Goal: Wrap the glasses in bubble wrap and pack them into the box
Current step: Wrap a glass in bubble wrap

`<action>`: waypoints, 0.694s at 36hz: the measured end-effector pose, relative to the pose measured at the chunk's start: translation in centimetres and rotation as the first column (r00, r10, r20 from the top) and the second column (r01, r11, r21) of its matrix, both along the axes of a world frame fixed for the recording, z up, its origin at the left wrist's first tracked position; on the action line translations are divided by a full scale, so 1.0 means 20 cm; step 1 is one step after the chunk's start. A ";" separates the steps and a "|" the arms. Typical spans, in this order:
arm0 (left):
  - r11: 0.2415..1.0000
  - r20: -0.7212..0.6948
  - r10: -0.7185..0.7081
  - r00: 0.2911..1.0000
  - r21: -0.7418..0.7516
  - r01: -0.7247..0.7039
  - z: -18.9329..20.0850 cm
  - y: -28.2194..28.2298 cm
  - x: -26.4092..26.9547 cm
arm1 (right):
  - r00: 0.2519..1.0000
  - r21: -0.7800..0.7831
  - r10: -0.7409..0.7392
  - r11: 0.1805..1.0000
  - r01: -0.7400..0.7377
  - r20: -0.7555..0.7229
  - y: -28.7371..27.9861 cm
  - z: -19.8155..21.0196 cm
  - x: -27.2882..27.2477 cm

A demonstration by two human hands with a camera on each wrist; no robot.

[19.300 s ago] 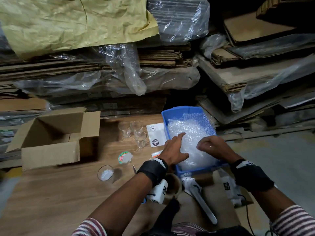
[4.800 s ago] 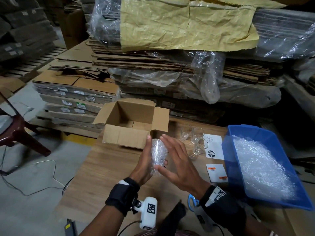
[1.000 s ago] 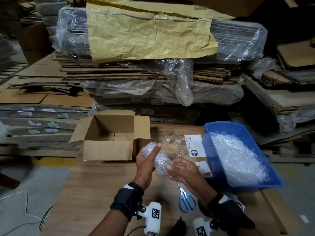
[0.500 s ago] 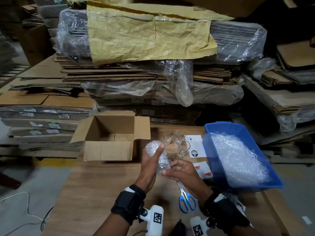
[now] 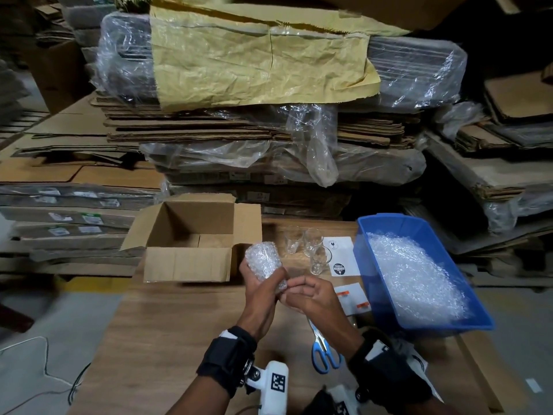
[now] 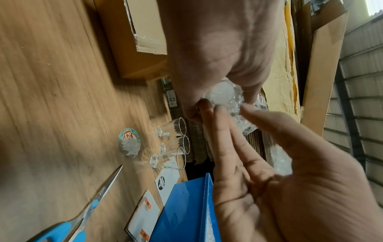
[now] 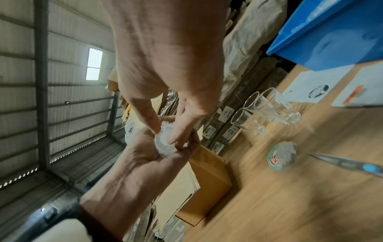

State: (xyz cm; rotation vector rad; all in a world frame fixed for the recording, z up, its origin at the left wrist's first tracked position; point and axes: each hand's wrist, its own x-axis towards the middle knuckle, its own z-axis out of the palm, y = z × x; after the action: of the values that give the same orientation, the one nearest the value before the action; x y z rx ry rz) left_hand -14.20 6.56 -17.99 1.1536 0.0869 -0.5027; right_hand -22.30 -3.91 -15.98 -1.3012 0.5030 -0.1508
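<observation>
Head view: a wrapped glass (image 5: pixel 263 263) is held above the table (image 5: pixel 167 330), just in front of the open cardboard box (image 5: pixel 191 244). The left hand (image 5: pixel 260 295) is curled round its lower half; the right hand (image 5: pixel 311 295) is closed in against the bottom end, fingers pinching the loose bubble wrap there. Both hands are together on the bundle. Three bare glasses (image 5: pixel 308 248) stand clustered between box and blue bin (image 5: pixel 389 313), which is filled with bubble wrap sheets (image 5: pixel 410 274). Sticker sheets (image 5: pixel 344 256) lie beside the bin, blue-handled scissors (image 5: pixel 324 351) near the right wrist. The box interior looks empty, only partly seen from here

Left wrist view: the round base end of the wrapped glass (image 6: pixel 223 95) is seen end-on, hidden in the head view. The right fingertips (image 6: pixel 209 104) are pressed at its rim, with a loose flap of wrap trailing beside them. A tape roll (image 6: pixel 129 144) is shown on the table near the bare glasses; it is covered by the hands in the head view

Right wrist view: the same end (image 7: pixel 165 144) is cupped in the left palm (image 7: pixel 145 157), with right thumb and finger pinching the wrap over it. The tape roll (image 7: pixel 282 154) and a scissor blade (image 7: pixel 344 163) are visible; the picture is motion-blurred at the table
</observation>
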 end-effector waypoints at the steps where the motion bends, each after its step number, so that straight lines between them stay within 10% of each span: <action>1: 1.000 0.001 0.003 1.000 0.003 -0.003 0.00 0.00 0.00 | 1.000 0.062 -0.002 0.998 0.002 0.005 0.00 0.00 0.00; 12: 0.999 -0.045 -0.001 0.999 -0.046 -0.001 0.03 -0.04 -0.04 | 0.996 0.057 -0.085 0.995 0.084 0.008 -0.01 -0.06 0.00; 21: 0.979 -0.236 -0.076 0.969 -0.203 0.028 0.07 -0.04 -0.01 | 0.984 -0.333 -0.097 0.932 0.143 0.150 0.01 -0.03 0.01; 25: 0.973 -0.283 -0.083 0.955 -0.229 0.017 0.09 -0.06 -0.01 | 0.967 -0.667 0.013 0.726 0.166 0.255 0.04 -0.03 0.00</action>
State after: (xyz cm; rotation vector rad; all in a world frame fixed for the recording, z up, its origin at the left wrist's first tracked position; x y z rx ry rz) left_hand -14.32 5.44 -16.15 0.8562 0.2502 -0.7085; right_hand -22.21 -3.07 -16.68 -1.9616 0.2883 -0.6113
